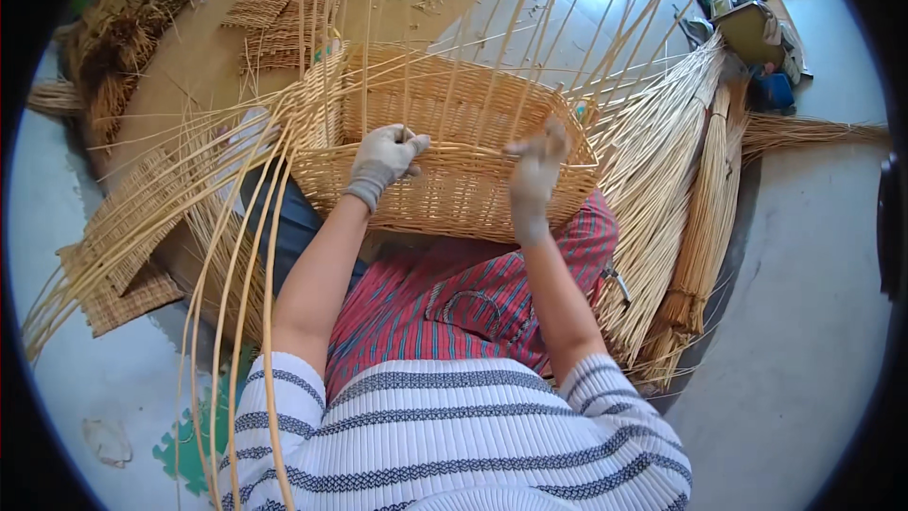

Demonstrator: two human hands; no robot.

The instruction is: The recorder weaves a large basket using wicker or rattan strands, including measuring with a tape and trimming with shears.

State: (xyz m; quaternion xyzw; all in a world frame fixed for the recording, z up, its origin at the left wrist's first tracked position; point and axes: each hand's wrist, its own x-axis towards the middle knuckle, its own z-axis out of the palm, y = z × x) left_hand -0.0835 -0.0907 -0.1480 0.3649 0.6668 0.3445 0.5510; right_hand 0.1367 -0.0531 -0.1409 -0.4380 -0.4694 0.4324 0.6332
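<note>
A honey-coloured wicker basket (454, 191) rests tilted across my lap, its inside showing beyond the near rim. Long loose strands rise from its far side, and a thick bundle of them bends off its left corner. My left hand (385, 159), in a grey-white work glove, is closed at the near rim, pinching a wicker strand there. Farther right along that rim is my right hand (536, 172), gloved the same way and slightly blurred. Its thumb points left, apart from the raised fingers, and nothing shows between them.
Bundles of pale wicker rods (662, 180) lie close on my right. Woven mats (132, 227) and more strands spread to my left, with a green foam mat (200, 440) nearer. A cluttered box (747, 24) stands at the far right. Long strands arc past my left arm.
</note>
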